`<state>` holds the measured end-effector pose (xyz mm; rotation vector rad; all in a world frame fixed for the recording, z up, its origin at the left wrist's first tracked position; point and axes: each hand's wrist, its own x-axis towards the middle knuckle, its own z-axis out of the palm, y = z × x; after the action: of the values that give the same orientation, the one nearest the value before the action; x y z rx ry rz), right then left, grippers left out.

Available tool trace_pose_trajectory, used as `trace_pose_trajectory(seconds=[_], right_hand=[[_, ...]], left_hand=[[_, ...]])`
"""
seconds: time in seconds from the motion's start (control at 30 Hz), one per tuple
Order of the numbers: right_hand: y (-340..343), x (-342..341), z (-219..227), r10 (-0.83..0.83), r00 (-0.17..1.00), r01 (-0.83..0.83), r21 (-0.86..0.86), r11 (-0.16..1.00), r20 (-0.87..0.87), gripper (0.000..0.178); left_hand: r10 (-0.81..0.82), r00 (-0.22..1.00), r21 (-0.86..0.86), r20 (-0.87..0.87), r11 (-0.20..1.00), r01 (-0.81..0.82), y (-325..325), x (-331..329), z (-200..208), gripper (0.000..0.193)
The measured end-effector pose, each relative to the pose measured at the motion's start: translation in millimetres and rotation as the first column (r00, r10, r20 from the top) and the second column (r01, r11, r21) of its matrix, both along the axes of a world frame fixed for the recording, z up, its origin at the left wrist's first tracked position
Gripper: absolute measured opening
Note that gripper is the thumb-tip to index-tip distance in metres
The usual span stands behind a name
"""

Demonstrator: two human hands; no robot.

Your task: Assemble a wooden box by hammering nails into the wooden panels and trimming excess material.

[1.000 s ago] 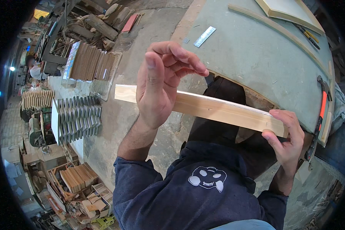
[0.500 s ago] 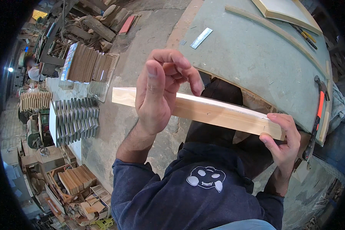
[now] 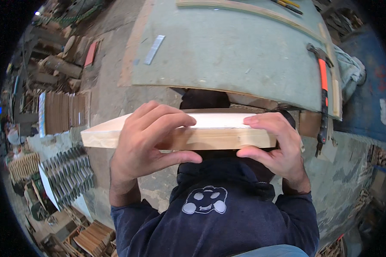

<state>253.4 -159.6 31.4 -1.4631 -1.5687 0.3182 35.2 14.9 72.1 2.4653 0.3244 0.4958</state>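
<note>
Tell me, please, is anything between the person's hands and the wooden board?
Nothing visible: the left hand and right hand both grip the wooden board directly, fingers over its top, thumbs beneath, held in front of the green table.

Left hand (image 3: 148, 143) and right hand (image 3: 274, 147) raised level, fingers curled forward, thumbs beneath.

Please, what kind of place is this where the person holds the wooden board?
It looks like a woodworking workshop. A hammer with an orange handle lies on a large worn workbench, and stacks of cut wooden pieces stand on the floor. Both hands hold a pale wooden board.
</note>
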Motion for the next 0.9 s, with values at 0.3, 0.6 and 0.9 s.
trace_pose_trajectory(seconds=[0.3, 0.6, 0.9], right_hand=[[-2.0, 6.6, -0.3, 0.054, 0.998, -0.054, 0.02, 0.998, -0.013, 0.052], [-21.9, 30.3, -4.1, -0.056, 0.989, 0.075, 0.141, 0.987, -0.136, 0.015], [1.4, 78.0, 40.9, -0.359, 0.932, 0.358, 0.04, 0.933, 0.043, 0.016]], left_hand=[[-0.059, 0.985, 0.201, -0.162, 0.975, 0.091, -1.2, 13.2, 0.9, 0.063], [-0.026, 0.975, 0.189, -0.222, 0.98, 0.069, -5.4, 18.9, 5.7, 0.059], [-0.02, 0.973, 0.183, -0.229, 0.981, 0.063, -2.7, 22.0, 6.6, 0.057]])
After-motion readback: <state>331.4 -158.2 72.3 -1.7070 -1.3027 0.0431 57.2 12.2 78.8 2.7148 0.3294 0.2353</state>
